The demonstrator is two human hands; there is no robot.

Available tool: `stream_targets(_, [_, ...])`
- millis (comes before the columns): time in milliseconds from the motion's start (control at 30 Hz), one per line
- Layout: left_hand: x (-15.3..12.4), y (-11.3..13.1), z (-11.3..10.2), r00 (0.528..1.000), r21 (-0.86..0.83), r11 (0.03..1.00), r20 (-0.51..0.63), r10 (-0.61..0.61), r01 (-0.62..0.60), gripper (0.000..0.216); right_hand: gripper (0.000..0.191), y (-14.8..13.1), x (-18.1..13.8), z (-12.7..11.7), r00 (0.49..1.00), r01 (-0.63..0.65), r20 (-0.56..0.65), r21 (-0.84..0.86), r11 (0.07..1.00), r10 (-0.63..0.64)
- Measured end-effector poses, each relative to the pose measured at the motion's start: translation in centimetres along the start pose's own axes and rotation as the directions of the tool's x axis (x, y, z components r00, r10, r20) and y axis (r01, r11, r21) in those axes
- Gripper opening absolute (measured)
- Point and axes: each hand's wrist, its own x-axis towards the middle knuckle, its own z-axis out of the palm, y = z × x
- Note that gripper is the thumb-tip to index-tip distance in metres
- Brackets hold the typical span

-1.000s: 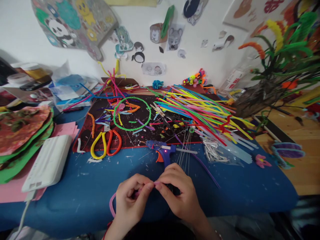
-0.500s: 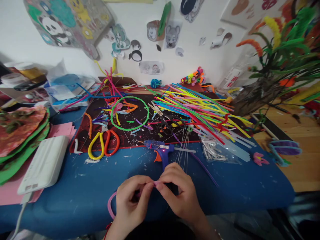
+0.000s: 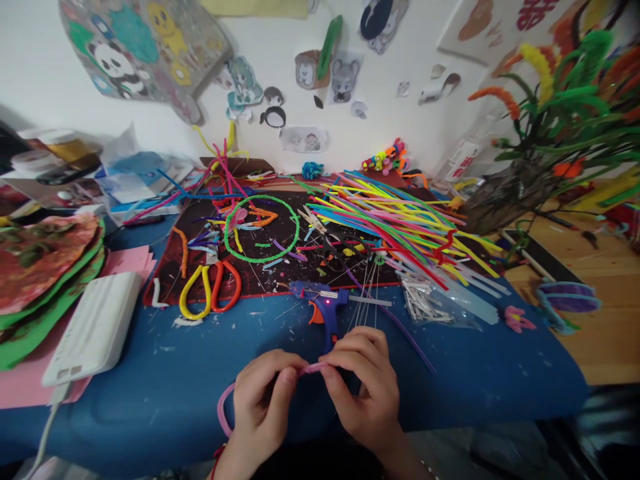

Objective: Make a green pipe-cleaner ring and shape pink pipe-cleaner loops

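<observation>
A pink pipe cleaner (image 3: 313,367) is stretched between my two hands at the table's front edge. My left hand (image 3: 265,400) pinches it between thumb and fingertips, and a loop of it curves out beyond that wrist. On the other side my right hand (image 3: 363,383) pinches it too, thumb against index finger. A short length shows between the fingertips; the part inside my left palm is hidden. Just beyond my hands lies a blue glue gun (image 3: 325,303) with an orange trigger and a lit red light.
Scissors with yellow and red handles (image 3: 210,290) lie left, by a white power bank (image 3: 93,330). A green twisted ring (image 3: 227,233) and a heap of colored pipe cleaners (image 3: 385,213) cover the dark mat (image 3: 165,273). A bag of white clips (image 3: 425,300) sits right.
My hands have drawn slightly apart, so more of the pink pipe cleaner shows between them. The view has shifted a little.
</observation>
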Motion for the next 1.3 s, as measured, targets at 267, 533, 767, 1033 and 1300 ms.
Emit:
stream_targets(267, [-0.4, -0.3, 0.6, 0.995, 0.105, 0.991, -0.038, 0.09, -0.086, 0.013, 0.015, 0.0, 0.1, 0.1, 1.0, 0.01, 0.025, 0.015, 1.0, -0.01])
stream_targets(533, [-0.5, -0.4, 0.3, 0.99, 0.11, 0.985, -0.025, 0.137, -0.133, 0.015, 0.014, 0.0, 0.0, 0.1, 0.998, 0.043, 0.051, 0.005, 0.999, -0.043])
stream_targets(767, [-0.8, -1.0, 0.3, 0.981, 0.031, 0.982, -0.04, 0.188, -0.187, 0.021, 0.019, 0.3, -0.2, 0.0, 1.0, 0.017, 0.024, 0.059, 0.998, -0.018])
stream_targets(1033, [0.4, 0.1, 0.0, 0.987, 0.092, 0.983, -0.01, 0.16, -0.158, 0.017, 0.025, 0.4, -0.4, 0.0, 0.999, 0.038, -0.024, 0.101, 0.994, -0.036])
stream_targets(1300, [3.2, 5.5, -2.7, 0.891, -0.025, 0.995, -0.447, 0.08, -0.102, 0.008, 0.031, -3.8, 0.8, -0.3, 0.998, 0.061, -0.011, 0.256, 0.965, -0.061])
